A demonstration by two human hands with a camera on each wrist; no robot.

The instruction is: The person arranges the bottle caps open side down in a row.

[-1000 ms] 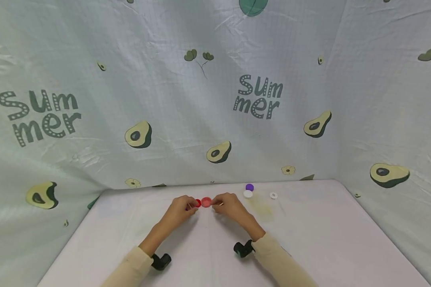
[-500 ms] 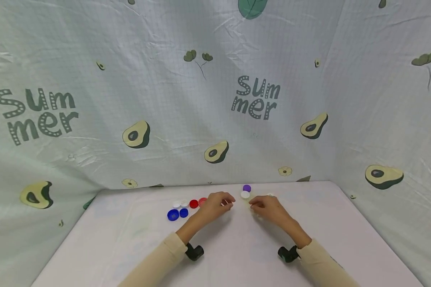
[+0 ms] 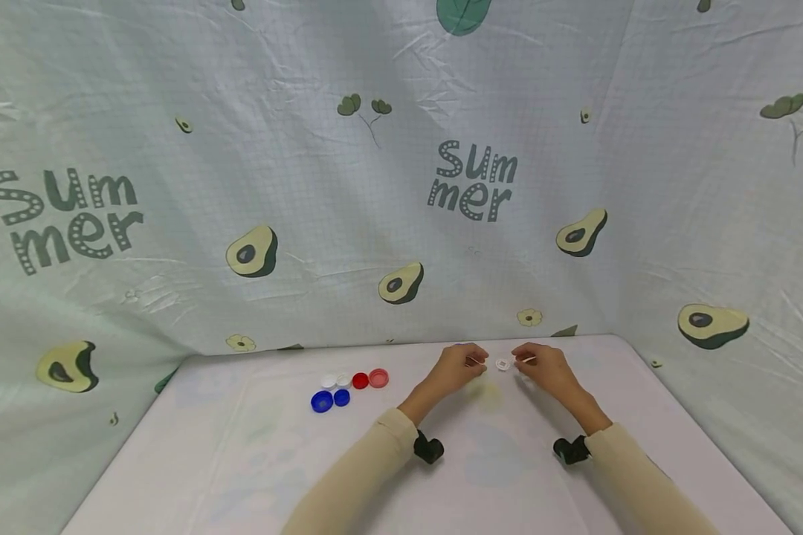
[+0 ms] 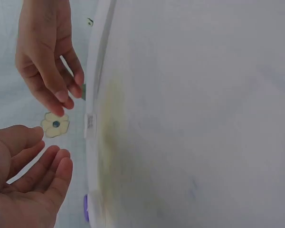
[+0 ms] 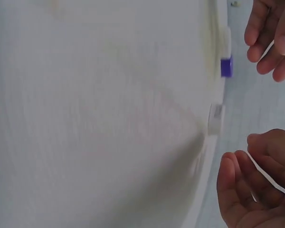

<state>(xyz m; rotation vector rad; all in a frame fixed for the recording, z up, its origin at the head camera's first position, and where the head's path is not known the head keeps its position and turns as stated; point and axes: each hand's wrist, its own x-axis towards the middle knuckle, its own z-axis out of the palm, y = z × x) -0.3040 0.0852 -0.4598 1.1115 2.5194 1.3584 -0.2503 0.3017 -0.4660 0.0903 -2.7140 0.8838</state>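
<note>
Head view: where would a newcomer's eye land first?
Probably on the pale cloth behind the table, with its SUMMER lettering and avocado prints. Then on the left-hand grip and right-hand grip, both empty, either side of a small white cap near the table's far edge, right of centre. Farther left on the table, the bright blue caps and red caps stand out, with two white caps beside them.

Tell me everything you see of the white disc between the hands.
The white disc is small and round, plastic by its look, with a short side wall and a greyish mark in its middle. It lies flat on the table, toward the far side, between the left hand and right hand; neither appears to touch it.
</note>
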